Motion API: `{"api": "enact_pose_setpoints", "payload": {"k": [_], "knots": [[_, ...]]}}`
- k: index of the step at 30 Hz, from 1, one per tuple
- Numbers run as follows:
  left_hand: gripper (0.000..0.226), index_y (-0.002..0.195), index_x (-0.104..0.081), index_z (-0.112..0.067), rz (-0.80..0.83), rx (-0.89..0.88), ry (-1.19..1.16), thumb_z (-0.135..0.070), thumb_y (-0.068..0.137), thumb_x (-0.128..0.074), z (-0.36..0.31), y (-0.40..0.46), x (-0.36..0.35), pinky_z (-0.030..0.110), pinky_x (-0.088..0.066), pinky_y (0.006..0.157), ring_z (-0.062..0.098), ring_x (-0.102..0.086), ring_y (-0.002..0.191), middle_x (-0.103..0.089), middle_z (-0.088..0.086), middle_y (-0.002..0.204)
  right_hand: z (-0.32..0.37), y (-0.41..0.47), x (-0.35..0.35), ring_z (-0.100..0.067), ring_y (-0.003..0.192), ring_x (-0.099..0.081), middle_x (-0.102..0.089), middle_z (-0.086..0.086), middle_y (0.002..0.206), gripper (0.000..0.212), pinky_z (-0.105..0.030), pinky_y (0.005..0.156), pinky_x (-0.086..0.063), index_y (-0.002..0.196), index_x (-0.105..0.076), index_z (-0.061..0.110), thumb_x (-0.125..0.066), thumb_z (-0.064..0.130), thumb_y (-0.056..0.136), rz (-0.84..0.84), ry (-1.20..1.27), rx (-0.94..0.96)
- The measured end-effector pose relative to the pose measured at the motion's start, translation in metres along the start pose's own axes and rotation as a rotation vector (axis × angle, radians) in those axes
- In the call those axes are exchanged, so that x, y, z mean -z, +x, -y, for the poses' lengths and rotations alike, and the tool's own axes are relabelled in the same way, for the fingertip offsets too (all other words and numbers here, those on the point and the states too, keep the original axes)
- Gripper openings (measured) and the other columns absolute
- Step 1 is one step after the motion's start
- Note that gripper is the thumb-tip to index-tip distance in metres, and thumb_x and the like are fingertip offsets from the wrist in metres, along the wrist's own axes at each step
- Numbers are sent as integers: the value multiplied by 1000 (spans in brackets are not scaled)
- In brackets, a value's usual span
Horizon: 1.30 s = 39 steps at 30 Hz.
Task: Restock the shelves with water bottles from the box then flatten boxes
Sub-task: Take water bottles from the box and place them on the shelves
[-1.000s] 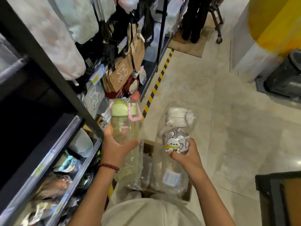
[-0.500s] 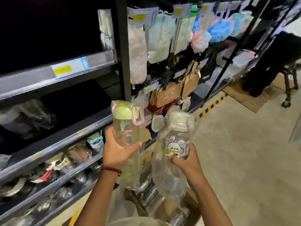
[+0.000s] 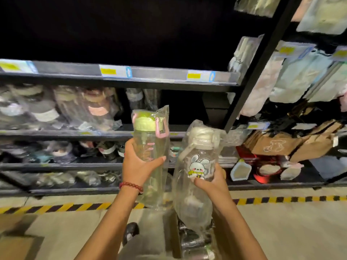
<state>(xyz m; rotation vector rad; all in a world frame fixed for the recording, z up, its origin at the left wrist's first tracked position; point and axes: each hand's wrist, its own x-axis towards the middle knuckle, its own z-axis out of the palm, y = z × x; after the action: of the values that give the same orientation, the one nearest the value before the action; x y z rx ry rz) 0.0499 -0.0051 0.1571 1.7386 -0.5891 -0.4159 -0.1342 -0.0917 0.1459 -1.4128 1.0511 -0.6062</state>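
Note:
My left hand grips a clear water bottle with a green lid and pink strap, wrapped in a plastic bag and held upright. Beside it, my right hand holds a second bagged clear bottle with a white lid and a rabbit sticker. Both bottles are raised in front of the dark shelf unit. Below my arms, the open box holds more bagged bottles, partly hidden by my arms.
The shelves on the left carry several bagged bottles. A black upright post separates them from hanging towels and brown paper bags on the right. A yellow-black striped line marks the floor. Cardboard lies at lower left.
The view has swung left and up to face the shelves head-on. Both hands keep their bottles and have lifted them slightly toward the shelves.

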Motion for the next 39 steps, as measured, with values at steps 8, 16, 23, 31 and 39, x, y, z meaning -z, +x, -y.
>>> {"api": "enact_pose_setpoints", "payload": {"k": [8, 16, 23, 31, 39], "knots": [[81, 124, -40, -17, -165, 95, 12, -14, 60, -88, 23, 26, 67, 21, -41, 78, 8, -53, 92, -47, -18, 98, 15, 32, -69, -9, 98, -58, -57, 8, 108, 70, -30, 84, -51, 119, -41, 28, -79, 22, 60, 170, -71, -46], [76, 122, -41, -23, -64, 151, -9, -14, 62, -87, 44, 79, 110, 11, -40, 68, -9, -52, 86, -51, -23, 98, 22, 60, -144, -21, 97, -62, -62, -4, 105, 61, -46, 88, -53, 111, -47, 25, -78, 13, 60, 134, 26, -102], [86, 122, -45, -21, 111, 170, 10, -32, 47, -86, 55, 142, 98, 17, -46, 71, -2, -56, 91, -56, -12, 102, 16, 100, -166, -22, 97, -64, -65, -7, 109, 74, -40, 82, -55, 122, -50, 17, -74, 24, 53, -36, 90, -128], [81, 109, -47, -32, 71, 164, -81, -39, 38, -84, 75, 202, 39, 41, -59, 70, 14, -68, 81, -67, -5, 91, 12, 185, -156, -22, 103, -62, -62, -3, 115, 77, -45, 87, -53, 129, -44, 24, -72, 31, 58, -94, 177, -133], [71, 107, -49, -25, -32, -18, -140, -17, 47, -87, 100, 232, -2, 18, -54, 63, 4, -67, 76, -64, -4, 91, -7, 245, -132, -13, 83, -68, -66, -4, 103, 43, -24, 60, -53, 126, -49, 15, -60, 5, 86, -58, 377, -71]]}}
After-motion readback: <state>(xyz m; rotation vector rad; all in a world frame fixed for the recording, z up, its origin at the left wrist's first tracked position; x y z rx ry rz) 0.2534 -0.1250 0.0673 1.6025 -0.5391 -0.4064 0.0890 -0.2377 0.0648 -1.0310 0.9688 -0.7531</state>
